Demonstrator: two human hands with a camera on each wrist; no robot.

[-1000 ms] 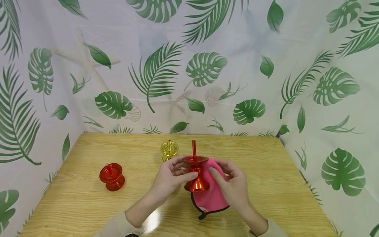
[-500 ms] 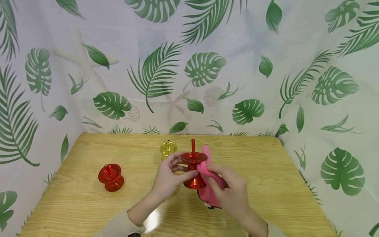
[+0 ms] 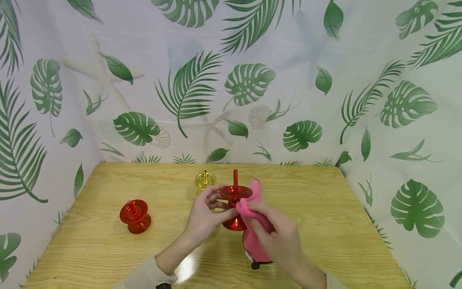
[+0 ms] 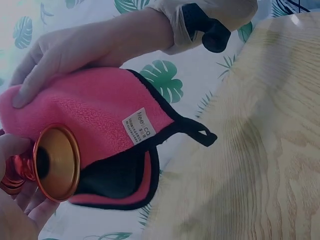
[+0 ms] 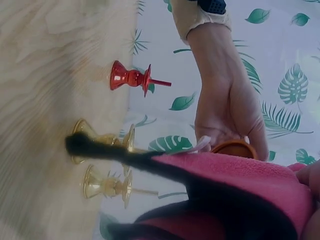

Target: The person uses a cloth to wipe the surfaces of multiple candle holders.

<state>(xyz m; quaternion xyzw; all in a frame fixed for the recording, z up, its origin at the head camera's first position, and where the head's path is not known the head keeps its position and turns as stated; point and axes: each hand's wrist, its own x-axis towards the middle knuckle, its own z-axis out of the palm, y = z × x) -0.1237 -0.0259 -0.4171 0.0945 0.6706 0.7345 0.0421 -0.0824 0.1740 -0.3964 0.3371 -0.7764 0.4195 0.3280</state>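
Note:
In the head view my left hand (image 3: pixel 203 216) grips a shiny red metal candle holder (image 3: pixel 236 193) by its narrow waist, thumb in front and fingers behind. The holder is upright, its thin red spike pointing up. My right hand (image 3: pixel 283 237) pinches a bunched pink cloth (image 3: pixel 255 245) with black edging, its fold against the holder's right side at the waist. In the left wrist view the hollow flared base (image 4: pixel 60 162) faces the camera, and the fluffy cloth (image 4: pixel 95 117) hangs beside it with a white label (image 4: pixel 139 126) and a black loop.
A second red candle holder (image 3: pixel 135 216) stands on the wooden table (image 3: pixel 94 249) to the left. One gold candle holder (image 3: pixel 205 180) shows behind my left hand; the right wrist view shows another gold one (image 5: pixel 106 185) beside it. Leaf-print sheets (image 3: pixel 202 36) surround the table.
My right hand has gone from spreading the cloth behind the holder to pinching it in a bunch against the waist. The held holder has risen slightly; the left hand keeps its grip.

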